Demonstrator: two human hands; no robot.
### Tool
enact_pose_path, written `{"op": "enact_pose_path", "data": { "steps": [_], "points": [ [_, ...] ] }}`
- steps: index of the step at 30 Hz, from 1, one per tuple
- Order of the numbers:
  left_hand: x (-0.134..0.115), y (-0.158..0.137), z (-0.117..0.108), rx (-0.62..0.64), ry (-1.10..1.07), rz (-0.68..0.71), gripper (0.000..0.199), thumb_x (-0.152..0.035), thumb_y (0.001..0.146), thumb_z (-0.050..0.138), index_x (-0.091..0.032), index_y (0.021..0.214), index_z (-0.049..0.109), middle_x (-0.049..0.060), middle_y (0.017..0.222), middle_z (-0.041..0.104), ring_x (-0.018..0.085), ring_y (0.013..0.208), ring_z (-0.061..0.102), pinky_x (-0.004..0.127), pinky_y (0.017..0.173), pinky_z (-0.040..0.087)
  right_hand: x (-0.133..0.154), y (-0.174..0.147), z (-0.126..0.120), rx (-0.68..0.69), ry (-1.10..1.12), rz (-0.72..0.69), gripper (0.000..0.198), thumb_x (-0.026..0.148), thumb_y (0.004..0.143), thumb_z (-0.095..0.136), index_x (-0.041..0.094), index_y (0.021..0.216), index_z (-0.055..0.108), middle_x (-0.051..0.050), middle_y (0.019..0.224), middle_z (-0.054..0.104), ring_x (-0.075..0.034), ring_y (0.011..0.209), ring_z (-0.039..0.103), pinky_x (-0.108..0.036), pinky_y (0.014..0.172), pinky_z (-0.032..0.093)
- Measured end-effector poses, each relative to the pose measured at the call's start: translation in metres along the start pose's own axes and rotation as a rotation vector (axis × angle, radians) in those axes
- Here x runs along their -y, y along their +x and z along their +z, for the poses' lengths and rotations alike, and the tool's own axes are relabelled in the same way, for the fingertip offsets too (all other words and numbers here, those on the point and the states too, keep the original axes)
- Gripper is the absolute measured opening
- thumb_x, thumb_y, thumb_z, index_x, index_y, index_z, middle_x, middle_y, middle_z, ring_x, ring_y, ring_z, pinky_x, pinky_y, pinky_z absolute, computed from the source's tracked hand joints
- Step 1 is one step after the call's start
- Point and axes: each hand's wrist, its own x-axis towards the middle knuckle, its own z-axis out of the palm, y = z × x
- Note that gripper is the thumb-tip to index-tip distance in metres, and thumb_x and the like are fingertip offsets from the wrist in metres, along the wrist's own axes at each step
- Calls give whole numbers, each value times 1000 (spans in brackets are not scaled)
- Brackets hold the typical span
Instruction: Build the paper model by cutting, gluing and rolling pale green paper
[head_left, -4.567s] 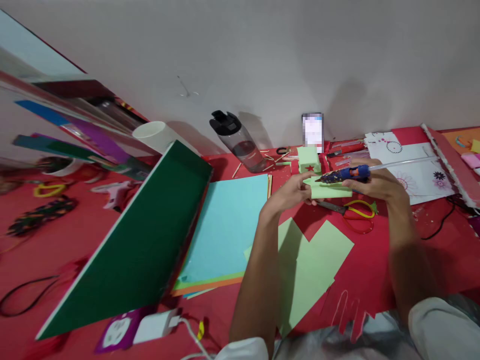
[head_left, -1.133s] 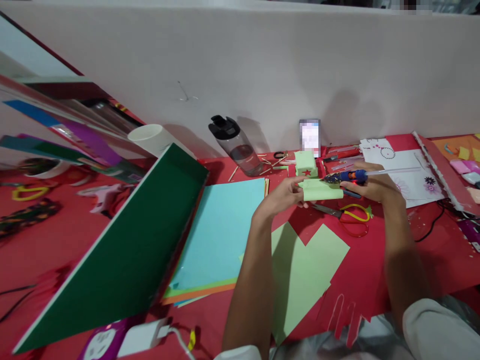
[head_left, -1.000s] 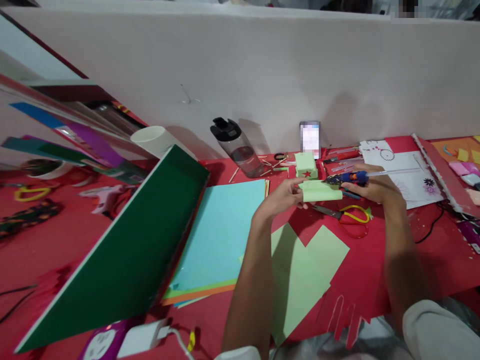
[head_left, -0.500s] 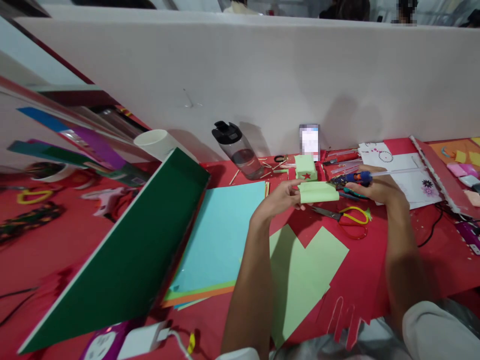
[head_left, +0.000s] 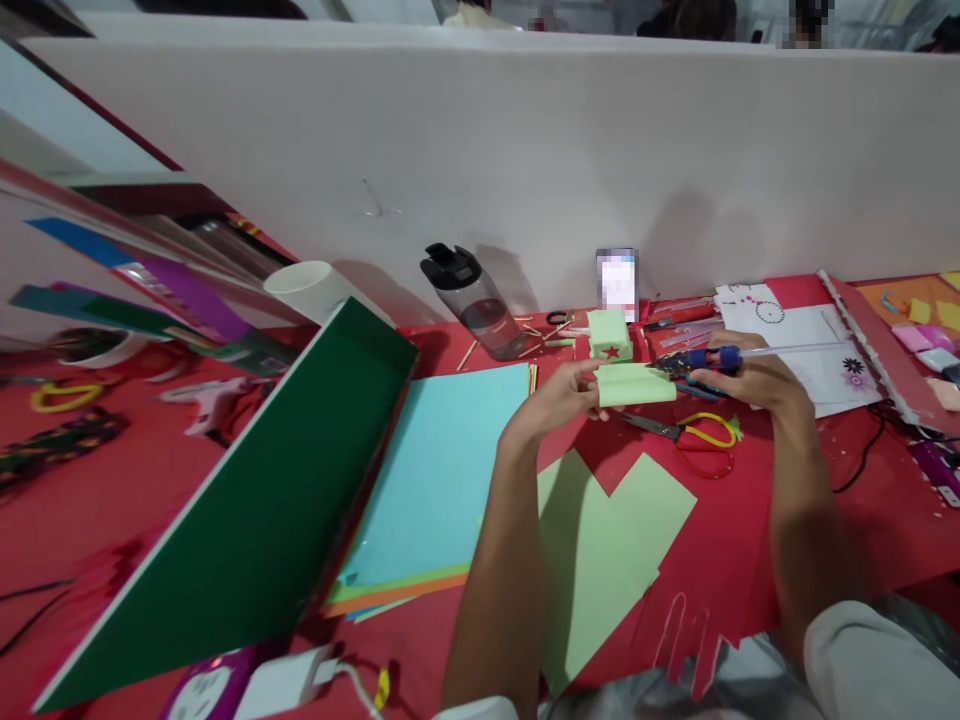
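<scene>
My left hand pinches the left end of a folded light green paper piece, held above the red table. My right hand is wrapped round a blue hot glue gun, a long clear glue stick jutting from its back. The gun's tip is at the paper's upper right edge; whether it touches, I cannot tell. Just behind the paper sits a small light green box with a red star. Scissors with yellow and red handles lie below the hands.
Light green sheets lie nearest me. To the left are a stack of coloured paper, a leaning green board and a water bottle. A phone leans on the white partition. Patterned paper lies right.
The glue gun's tip has shifted slightly left, towards the folded paper's top edge. The paper stays in my left hand, and the view has moved only a little.
</scene>
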Motion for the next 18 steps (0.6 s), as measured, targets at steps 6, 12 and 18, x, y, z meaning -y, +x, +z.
{"op": "enact_pose_path", "data": {
  "steps": [6,12,18],
  "points": [
    [1,1,1,-4,-12,9,50,-19,82,72,-15,131,67,0,73,74,13,60,69,24,61,56,-2,2,7,-31,-58,-42,34,58,90,73,25,84,66,-5,87,71,-23,80,65,-37,70,47],
    [-1,-1,1,-12,5,-6,51,-21,82,73,-16,133,67,0,72,74,14,61,69,26,63,57,-3,1,6,-54,-113,-1,35,58,89,73,25,82,62,-4,86,71,-22,77,63,-36,68,46],
    [-4,-3,1,-35,-4,5,58,-26,78,77,-16,134,67,-1,71,74,14,62,69,27,64,57,5,0,-3,-28,-113,99,41,60,85,74,27,74,55,-4,78,68,-24,72,62,-38,64,44]
  ]
}}
